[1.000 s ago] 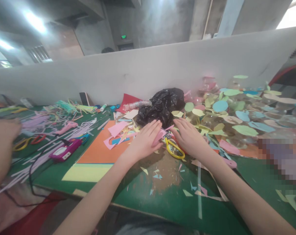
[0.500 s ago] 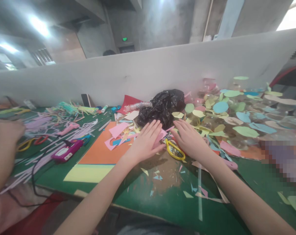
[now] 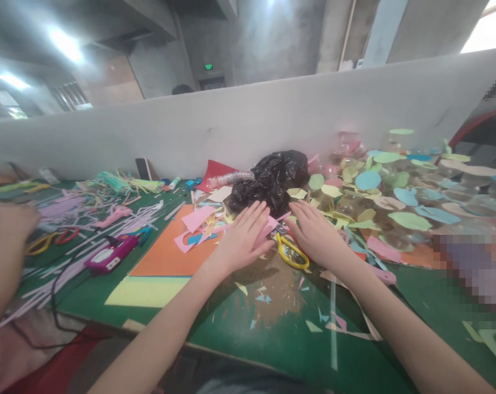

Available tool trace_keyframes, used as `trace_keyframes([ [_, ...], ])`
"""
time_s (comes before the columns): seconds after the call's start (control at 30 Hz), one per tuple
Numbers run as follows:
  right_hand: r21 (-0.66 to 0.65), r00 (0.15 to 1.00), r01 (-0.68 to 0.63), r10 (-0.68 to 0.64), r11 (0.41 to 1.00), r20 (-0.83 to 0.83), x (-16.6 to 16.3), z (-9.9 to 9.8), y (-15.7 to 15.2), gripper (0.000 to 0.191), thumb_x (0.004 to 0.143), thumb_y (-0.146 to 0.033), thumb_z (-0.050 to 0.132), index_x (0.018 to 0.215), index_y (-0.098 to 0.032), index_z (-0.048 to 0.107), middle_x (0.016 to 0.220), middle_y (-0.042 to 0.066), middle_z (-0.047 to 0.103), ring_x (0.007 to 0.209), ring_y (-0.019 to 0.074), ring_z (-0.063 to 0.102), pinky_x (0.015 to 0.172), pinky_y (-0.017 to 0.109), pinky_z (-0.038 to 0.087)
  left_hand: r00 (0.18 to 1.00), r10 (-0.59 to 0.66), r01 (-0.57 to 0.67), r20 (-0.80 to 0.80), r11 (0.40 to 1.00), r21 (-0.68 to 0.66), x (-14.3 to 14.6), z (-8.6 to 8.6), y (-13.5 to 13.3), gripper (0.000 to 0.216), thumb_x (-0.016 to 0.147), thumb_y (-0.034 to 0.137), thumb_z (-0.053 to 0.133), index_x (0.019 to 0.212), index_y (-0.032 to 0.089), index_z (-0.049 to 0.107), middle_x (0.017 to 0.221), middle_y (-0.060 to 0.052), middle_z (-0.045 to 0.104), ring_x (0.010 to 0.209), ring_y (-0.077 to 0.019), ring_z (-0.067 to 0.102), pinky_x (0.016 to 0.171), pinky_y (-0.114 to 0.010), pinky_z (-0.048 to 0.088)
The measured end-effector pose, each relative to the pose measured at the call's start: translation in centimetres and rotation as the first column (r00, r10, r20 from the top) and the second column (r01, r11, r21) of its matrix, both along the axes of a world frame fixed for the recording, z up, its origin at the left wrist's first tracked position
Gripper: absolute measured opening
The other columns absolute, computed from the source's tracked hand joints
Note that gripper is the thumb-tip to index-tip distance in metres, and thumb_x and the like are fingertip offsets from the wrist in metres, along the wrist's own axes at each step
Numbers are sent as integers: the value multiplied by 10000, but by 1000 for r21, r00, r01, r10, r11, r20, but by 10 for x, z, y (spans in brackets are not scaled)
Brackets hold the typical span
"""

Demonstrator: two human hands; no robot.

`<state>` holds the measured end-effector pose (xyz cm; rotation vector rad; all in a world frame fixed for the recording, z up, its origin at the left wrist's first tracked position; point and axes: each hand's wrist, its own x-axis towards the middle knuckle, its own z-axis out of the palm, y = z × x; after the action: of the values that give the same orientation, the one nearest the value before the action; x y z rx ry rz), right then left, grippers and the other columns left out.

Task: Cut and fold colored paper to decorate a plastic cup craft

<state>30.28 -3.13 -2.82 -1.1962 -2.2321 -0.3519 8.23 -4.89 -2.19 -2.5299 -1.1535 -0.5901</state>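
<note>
My left hand [image 3: 244,236] lies flat with its fingers stretched forward, over pink paper scraps [image 3: 268,230] beside a crumpled black plastic bag [image 3: 274,180]. To its right, my right hand [image 3: 313,232] is also stretched out, palm down, with nothing visible in its grip. Between the two hands rest yellow-handled scissors [image 3: 292,253], their blades partly covered by paper. Small paper bits [image 3: 264,298] are strewn on the green table [image 3: 289,342] nearer to me. Left of my left hand, pink offcuts [image 3: 198,219] lie on orange sheets [image 3: 161,254].
Plastic cups or bottles with coloured paper discs [image 3: 368,180] crowd the right side. A purple power strip [image 3: 113,254] and lilac paper strips [image 3: 145,219] lie at left, near another person's hand [image 3: 13,221]. A white partition [image 3: 169,128] runs along the back.
Both my hands stay nearly in place, flat on either side of the scissors. The whole view has shifted very slightly.
</note>
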Motion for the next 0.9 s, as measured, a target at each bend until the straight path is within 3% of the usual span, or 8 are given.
trace_keyframes([
  [0.23, -6, 1000, -3, 3, 1000, -8, 1, 0, -1, 498, 1007, -377, 250, 1208, -77, 594, 1309, 218, 578, 1299, 310, 455, 1085, 499, 366, 999, -26, 24, -38, 998, -54, 4, -6, 2, 645, 927, 548, 414, 1394, 102, 434, 1453, -160, 477, 1380, -258, 403, 1166, -425, 302],
  [0.37, -4, 1000, -1, 1, 1000, -5, 0, 1, -1, 491, 1007, -371, 249, 1179, -82, 606, 1308, 214, 576, 1302, 310, 455, 1086, 498, 367, 999, -36, 34, -19, 997, -62, 3, -6, 1, 627, 933, 526, 419, 1414, 125, 410, 1473, -145, 457, 1391, -254, 386, 1166, -431, 303],
  [0.57, 8, 1000, -2, 2, 1000, -3, 1, 1, -1, 449, 997, -366, 288, 1180, -108, 605, 1308, 205, 576, 1308, 310, 446, 1084, 514, 364, 999, -4, 3, 50, 1000, 24, 3, -3, -1, 652, 953, 496, 386, 1475, 115, 295, 1567, -152, 286, 1481, -246, 154, 1190, -455, 242],
  [0.77, 0, 1000, -24, 24, 1000, -1, 2, 0, 0, 433, 989, -351, 299, 1209, -114, 587, 1318, 214, 567, 1319, 315, 430, 1081, 533, 359, 999, -40, 40, 17, 999, -33, 5, -10, 2, 573, 949, 456, 417, 1415, 123, 390, 1459, -168, 464, 1402, -260, 365, 1157, -460, 317],
  [0.9, 6, 1000, -19, 19, 1000, -1, 2, 0, 0, 432, 989, -354, 300, 1206, -114, 587, 1306, 214, 575, 1312, 314, 436, 1074, 524, 368, 999, -33, 34, 29, 999, -34, 5, -13, 3, 538, 957, 432, 404, 1403, 132, 401, 1452, -155, 475, 1385, -264, 392, 1150, -465, 326],
])
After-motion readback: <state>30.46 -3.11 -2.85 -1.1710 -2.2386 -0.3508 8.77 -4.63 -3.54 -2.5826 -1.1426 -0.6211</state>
